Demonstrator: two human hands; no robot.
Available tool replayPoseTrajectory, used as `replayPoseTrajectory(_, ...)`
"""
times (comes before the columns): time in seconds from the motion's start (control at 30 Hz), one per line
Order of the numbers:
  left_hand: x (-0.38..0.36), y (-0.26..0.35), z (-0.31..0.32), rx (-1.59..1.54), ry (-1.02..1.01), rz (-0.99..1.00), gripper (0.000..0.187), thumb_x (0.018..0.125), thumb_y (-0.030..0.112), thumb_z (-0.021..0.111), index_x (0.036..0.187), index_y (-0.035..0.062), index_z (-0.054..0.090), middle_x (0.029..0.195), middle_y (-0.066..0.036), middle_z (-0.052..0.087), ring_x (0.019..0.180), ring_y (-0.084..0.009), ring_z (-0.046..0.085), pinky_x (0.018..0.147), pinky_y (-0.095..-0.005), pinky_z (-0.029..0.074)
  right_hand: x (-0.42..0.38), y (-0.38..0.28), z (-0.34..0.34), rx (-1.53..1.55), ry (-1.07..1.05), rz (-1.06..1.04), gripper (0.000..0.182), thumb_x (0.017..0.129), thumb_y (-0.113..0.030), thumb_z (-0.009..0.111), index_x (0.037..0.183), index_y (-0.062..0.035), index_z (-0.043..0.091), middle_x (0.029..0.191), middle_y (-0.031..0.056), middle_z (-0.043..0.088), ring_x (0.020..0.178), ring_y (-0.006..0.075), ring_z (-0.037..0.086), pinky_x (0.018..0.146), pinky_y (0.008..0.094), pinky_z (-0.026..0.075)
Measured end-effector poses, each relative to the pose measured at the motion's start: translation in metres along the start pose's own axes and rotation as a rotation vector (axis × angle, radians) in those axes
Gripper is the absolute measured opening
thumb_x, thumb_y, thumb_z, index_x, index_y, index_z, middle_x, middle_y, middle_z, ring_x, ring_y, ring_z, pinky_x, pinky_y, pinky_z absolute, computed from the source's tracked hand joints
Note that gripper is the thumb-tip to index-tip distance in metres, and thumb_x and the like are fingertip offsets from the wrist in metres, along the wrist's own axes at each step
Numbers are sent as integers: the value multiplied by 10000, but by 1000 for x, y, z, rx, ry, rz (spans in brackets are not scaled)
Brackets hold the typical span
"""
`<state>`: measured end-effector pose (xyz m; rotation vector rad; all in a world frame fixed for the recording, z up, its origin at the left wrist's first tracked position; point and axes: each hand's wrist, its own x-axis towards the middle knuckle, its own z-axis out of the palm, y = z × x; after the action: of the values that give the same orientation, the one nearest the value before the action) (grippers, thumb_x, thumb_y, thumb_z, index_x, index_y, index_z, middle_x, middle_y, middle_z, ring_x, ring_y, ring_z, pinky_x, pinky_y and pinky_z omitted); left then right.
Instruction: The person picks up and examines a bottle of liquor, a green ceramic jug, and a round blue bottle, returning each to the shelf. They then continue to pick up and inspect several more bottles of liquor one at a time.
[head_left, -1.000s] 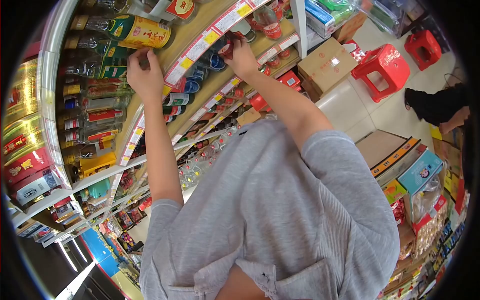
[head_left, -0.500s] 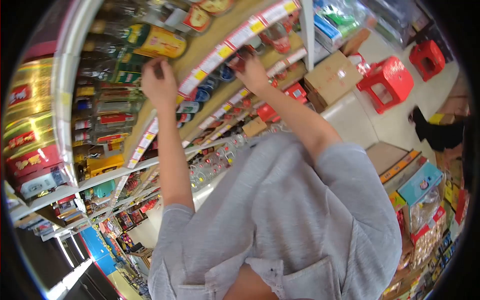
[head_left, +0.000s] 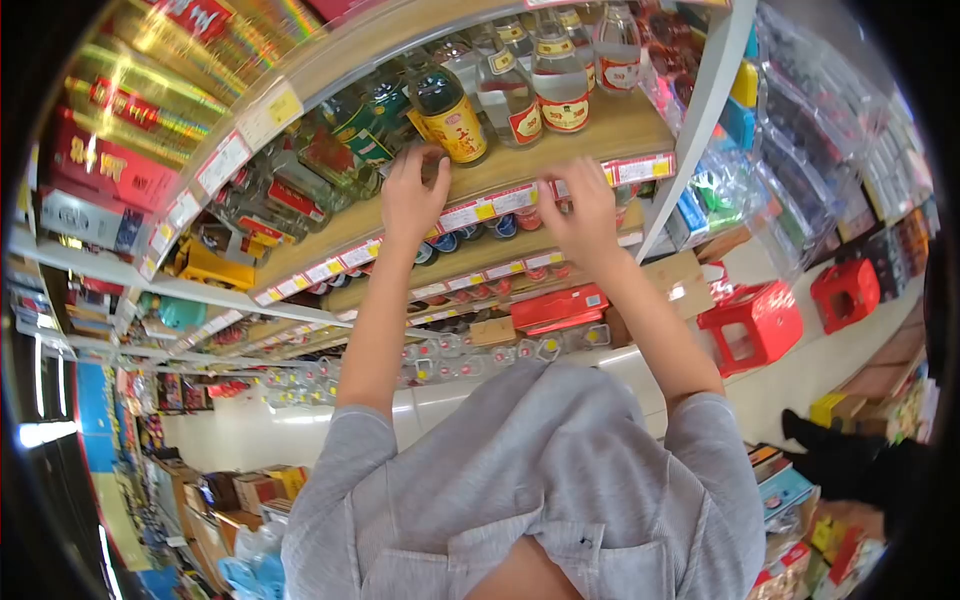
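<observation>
My left hand [head_left: 415,192] is open at the front of the upper shelf, thumb and fingers apart. Its fingertips are right by a dark green bottle with a yellow label [head_left: 460,130], overlapping a green-labelled bottle [head_left: 362,138] behind. Open and slightly blurred, my right hand [head_left: 580,205] is raised before the price-tag strip [head_left: 490,210], fingers curved with nothing visible in them. Behind it on the same shelf stand clear bottles with red-and-white labels [head_left: 563,112], upright in rows.
Jars with blue lids [head_left: 503,227] line the shelf below, partly hidden by its edge. Gold boxes [head_left: 150,110] fill the left shelf. On the right are a cardboard box [head_left: 680,285] and red stools [head_left: 750,325] on the floor. A person's dark-clothed leg [head_left: 840,465] shows farther right.
My right hand has come up out of the lower shelf to the upper shelf's edge. My left hand stays by the upper-shelf bottles. The view has turned, showing more of the clear bottles.
</observation>
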<state>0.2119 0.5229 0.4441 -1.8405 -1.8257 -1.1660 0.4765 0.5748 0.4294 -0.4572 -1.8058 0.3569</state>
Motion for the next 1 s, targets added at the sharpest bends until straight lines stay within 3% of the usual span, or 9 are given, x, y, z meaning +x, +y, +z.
replayPoseTrajectory(0.17, 0, 0, 0, -38, -19, 3, 184, 940, 193, 748, 1070, 83, 677, 990, -100, 736, 876, -288, 741, 754, -413, 599, 54, 22, 20, -31, -222, 14, 138, 989, -103, 649, 1088, -12, 680, 1024, 182, 704, 996, 398, 668, 886, 480, 525)
replayPoseTrajectory(0.3, 2, 9, -8, -22, -77, 14, 183, 939, 170, 759, 1056, 44, 697, 994, -121, 736, 862, -291, 746, 749, -373, 609, 57, 28, 37, 0, -198, 115, 144, 1020, -88, 610, 1100, 9, 680, 1028, 207, 699, 982, 414, 681, 846, 501, 538)
replayPoseTrajectory(0.43, 2, 2, -7, 0, -141, 10, 216, 970, 239, 713, 1063, 44, 694, 1041, -154, 724, 950, -357, 724, 824, -443, 587, 54, 15, 43, 26, -191, 210, 139, 1016, -80, 615, 1107, -8, 691, 999, 187, 696, 891, 381, 692, 778, 465, 535)
replayPoseTrajectory(0.53, 2, 0, -11, -35, -191, -23, 236, 967, 261, 694, 1059, 45, 666, 1056, -165, 700, 996, -381, 694, 855, -473, 568, 51, -15, 52, 127, -337, 164, 142, 1016, -90, 620, 1107, -8, 693, 984, 184, 694, 853, 356, 691, 770, 439, 540)
replayPoseTrajectory(0.63, -2, -6, -12, -3, -148, 57, 224, 961, 226, 688, 1084, 42, 651, 1051, -170, 684, 979, -388, 687, 832, -487, 565, 56, -30, 76, 231, -368, 99, 171, 1036, -103, 618, 1142, 3, 701, 1028, 176, 722, 905, 317, 707, 803, 396, 549)
replayPoseTrajectory(0.77, -24, 2, -30, -98, 166, 102, 190, 933, 158, 707, 1080, 53, 651, 1031, -151, 671, 968, -377, 672, 816, -470, 563, 56, -9, 112, 81, -284, 51, 176, 1036, -111, 600, 1122, 2, 703, 1019, 180, 723, 878, 312, 714, 814, 404, 557)
replayPoseTrajectory(0.87, -86, 25, -66, -129, 191, -46, 176, 934, 142, 721, 1072, 61, 648, 1012, -125, 670, 936, -363, 679, 790, -439, 567, 47, -15, 122, 224, -199, 256, 179, 1046, -116, 597, 1106, 10, 710, 1019, 159, 738, 911, 263, 727, 845, 384, 565)
replayPoseTrajectory(1.0, -241, 33, -92, -269, -19, -246, 181, 949, 177, 741, 1071, 70, 659, 997, -108, 674, 921, -322, 703, 778, -405, 573, -11, -53, 108, 196, -134, 237, 159, 1040, -106, 610, 1085, 10, 709, 981, 141, 734, 916, 233, 719, 824, 360, 560)
